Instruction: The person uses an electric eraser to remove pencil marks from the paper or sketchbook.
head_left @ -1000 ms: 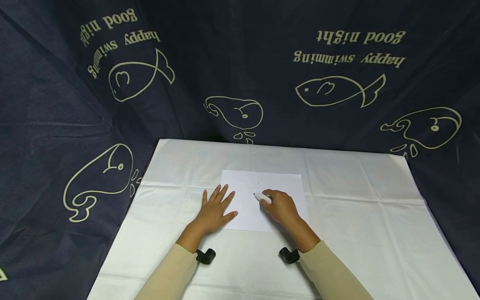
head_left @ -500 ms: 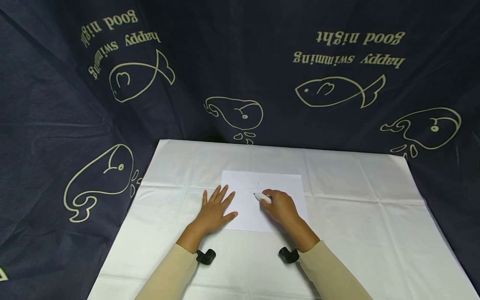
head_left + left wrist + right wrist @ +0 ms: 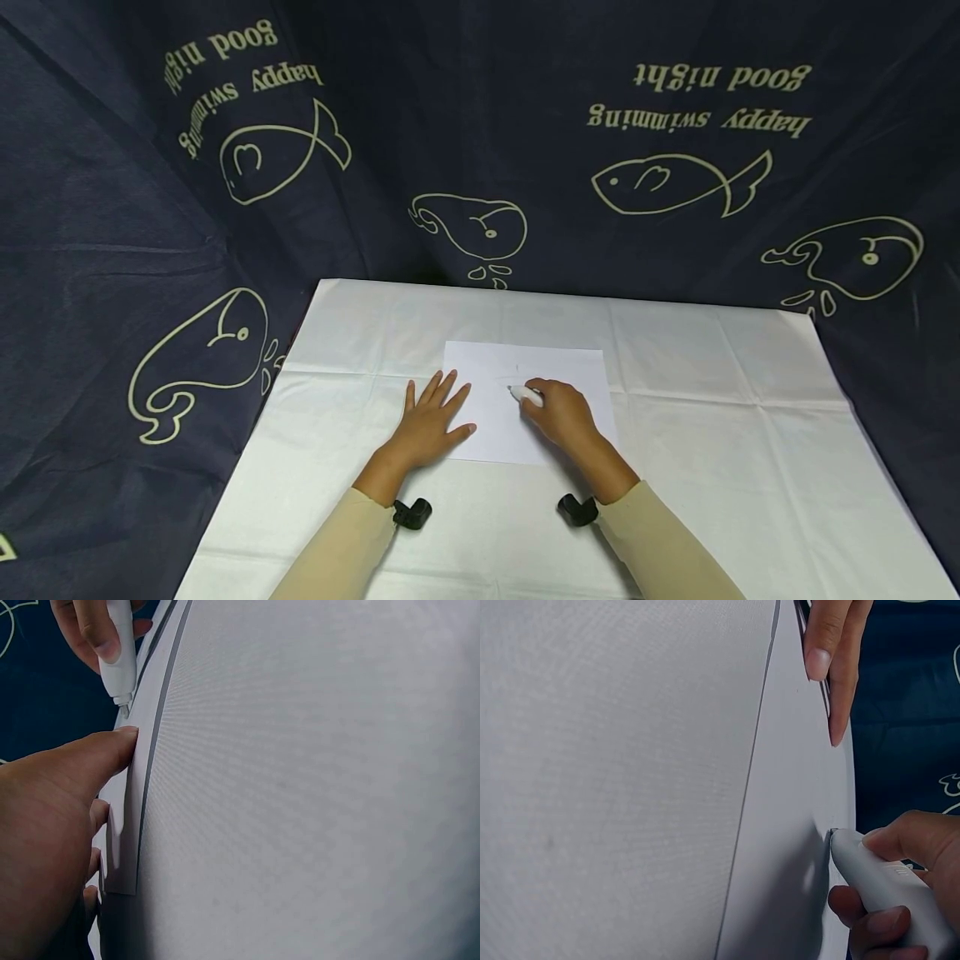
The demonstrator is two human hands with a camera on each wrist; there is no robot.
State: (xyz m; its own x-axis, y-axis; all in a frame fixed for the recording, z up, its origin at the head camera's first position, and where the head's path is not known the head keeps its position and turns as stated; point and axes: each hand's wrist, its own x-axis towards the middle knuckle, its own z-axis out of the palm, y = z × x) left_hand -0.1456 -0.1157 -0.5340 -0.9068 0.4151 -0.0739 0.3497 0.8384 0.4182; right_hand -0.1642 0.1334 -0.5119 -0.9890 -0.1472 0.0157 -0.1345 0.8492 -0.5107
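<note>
A sheet of white paper [image 3: 487, 442] lies on the cloth. Across its left edge my left hand [image 3: 423, 425] rests with fingers spread. My right hand [image 3: 564, 412] grips a thick white pen [image 3: 529, 395] over the right half of the sheet. In the right wrist view, thumb and curled fingers pinch the pen [image 3: 889, 889], its small dark tip pointing at the paper [image 3: 780, 825]. From the left wrist, the pen [image 3: 120, 671] shows a stepped, narrow tip beyond my left thumb. A few faint marks show on the paper near the tip; whether the tip touches is unclear.
A creased white cloth [image 3: 720, 467] covers the table. Behind and at the sides hangs a dark blue fabric [image 3: 555, 100] printed with fish, whales and upside-down lettering. A small black wrist camera sits at each cuff.
</note>
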